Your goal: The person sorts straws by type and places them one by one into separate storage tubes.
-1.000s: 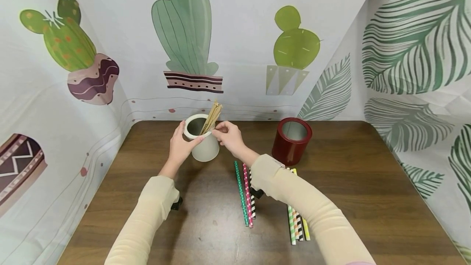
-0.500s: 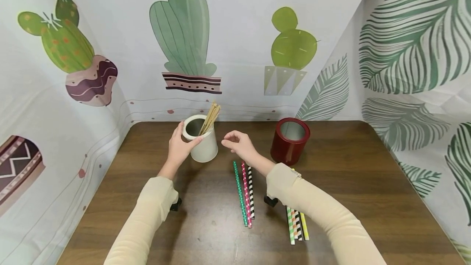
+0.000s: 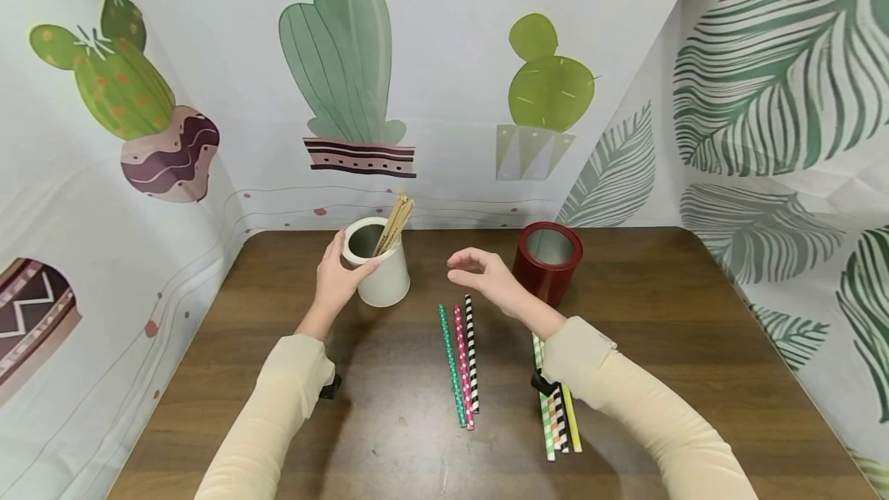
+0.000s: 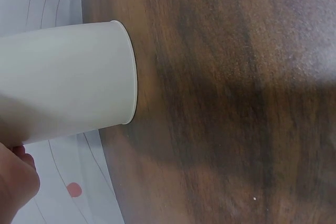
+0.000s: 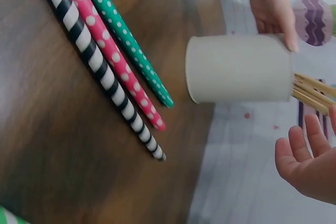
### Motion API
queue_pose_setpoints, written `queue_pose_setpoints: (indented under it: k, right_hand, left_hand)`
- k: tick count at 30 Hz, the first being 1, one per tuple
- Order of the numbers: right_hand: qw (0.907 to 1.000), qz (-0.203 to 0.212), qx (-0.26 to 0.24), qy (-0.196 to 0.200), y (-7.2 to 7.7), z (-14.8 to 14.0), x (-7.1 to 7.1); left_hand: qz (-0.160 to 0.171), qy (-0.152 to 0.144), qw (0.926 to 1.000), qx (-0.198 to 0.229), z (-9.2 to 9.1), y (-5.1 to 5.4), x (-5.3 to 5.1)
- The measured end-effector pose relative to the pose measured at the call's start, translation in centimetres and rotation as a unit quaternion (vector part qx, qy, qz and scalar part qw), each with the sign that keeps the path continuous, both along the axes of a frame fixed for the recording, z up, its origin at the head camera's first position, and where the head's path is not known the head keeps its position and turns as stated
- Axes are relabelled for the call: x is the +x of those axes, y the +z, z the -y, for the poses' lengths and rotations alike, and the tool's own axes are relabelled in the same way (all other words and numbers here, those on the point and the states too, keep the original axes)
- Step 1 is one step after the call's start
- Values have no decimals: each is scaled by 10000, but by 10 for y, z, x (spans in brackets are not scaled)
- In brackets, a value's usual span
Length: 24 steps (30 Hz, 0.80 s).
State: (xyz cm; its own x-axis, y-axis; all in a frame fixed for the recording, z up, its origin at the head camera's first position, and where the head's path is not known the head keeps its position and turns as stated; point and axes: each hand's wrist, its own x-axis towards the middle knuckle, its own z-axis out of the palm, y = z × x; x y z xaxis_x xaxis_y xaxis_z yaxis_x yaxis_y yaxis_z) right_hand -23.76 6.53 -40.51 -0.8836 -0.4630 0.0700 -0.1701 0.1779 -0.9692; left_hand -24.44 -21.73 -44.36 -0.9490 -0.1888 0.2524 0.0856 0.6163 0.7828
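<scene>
A white can (image 3: 384,276) stands at the back left of the table with several thin tan sticks (image 3: 394,224) leaning inside it. The left hand (image 3: 336,278) grips its rim from the left, thumb across the front. In the right wrist view that hand (image 5: 272,4) also holds the can (image 5: 239,69). The right hand (image 3: 489,278), fingers loosely bent and holding nothing, hovers between the white can and a red can (image 3: 546,268). Below it lie a green dotted straw (image 3: 452,365), a pink dotted straw (image 3: 463,369) and a black-and-white striped straw (image 3: 471,353).
Several striped and yellow straws (image 3: 571,419) lie at the right under the right forearm, partly hidden by the sleeve and a black wrist device. A wall cloth with printed cacti (image 3: 347,60) hangs behind the wooden table (image 3: 389,423).
The right hand has moved off the white can's rim and away to the right, toward the red can. The left hand has kept its hold on the white can.
</scene>
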Motion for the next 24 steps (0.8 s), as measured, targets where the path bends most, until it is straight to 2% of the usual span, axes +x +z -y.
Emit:
queue_pose_setpoints:
  k: [6, 10, 15, 17, 22, 24]
  right_hand:
    - [9994, -300, 103, 142, 15, -29, 4]
    - [9984, -530, 169, 128, 25, -48, 4]
    - [9981, -600, 132, -10, 36, -69, 5]
    - [9976, -663, 148, -131, 40, -77, 5]
    - [9951, -869, 221, -415, 42, -100, 4]
    - [9938, -942, 264, -521, 41, -109, 4]
  left_hand:
    - [3, -16, 10000, 10, 0, -1, 0]
    - [0, -17, 10000, 51, 0, -1, 0]
    - [-5, -19, 10000, 15, 1, -2, -1]
    - [131, -84, 9999, 16, 2, -1, -1]
    - [617, -461, 9968, 201, 7, 2, 3]
    - [679, -524, 9958, 325, 10, 3, 6]
